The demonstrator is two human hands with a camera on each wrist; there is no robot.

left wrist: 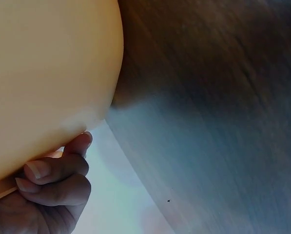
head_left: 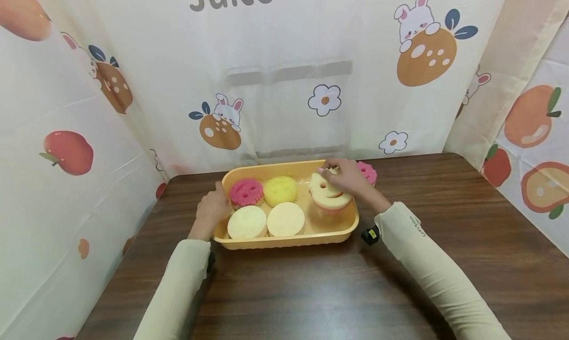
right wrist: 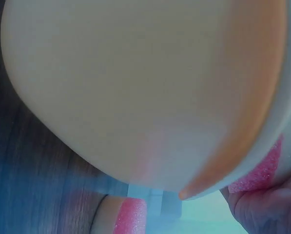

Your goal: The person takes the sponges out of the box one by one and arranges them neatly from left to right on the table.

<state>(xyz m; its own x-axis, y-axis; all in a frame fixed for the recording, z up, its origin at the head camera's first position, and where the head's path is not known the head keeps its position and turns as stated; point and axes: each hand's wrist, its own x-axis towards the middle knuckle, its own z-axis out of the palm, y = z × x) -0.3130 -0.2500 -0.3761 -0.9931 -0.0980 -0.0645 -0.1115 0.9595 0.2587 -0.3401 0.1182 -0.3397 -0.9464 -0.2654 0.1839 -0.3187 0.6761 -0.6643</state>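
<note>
A cream round sponge with a face cut-out and a pink layer below (head_left: 331, 201) is gripped by my right hand (head_left: 344, 177) over the right end of the yellow tray (head_left: 284, 241). My left hand (head_left: 213, 207) holds the tray's left rim; in the left wrist view its curled fingers (left wrist: 57, 183) touch the tray wall (left wrist: 48, 73). Inside the tray lie a pink sponge (head_left: 246, 191), a yellow one (head_left: 280, 190) and two plain cream discs (head_left: 247, 222) (head_left: 286, 219). In the right wrist view the tray wall (right wrist: 135, 87) hides most of the right hand (right wrist: 269, 209).
Another pink-topped sponge (head_left: 367, 172) stands on the brown wooden table (head_left: 284, 290), just beyond the tray's right end and partly behind the right hand. A printed curtain (head_left: 284, 117) hangs behind the table and along both sides.
</note>
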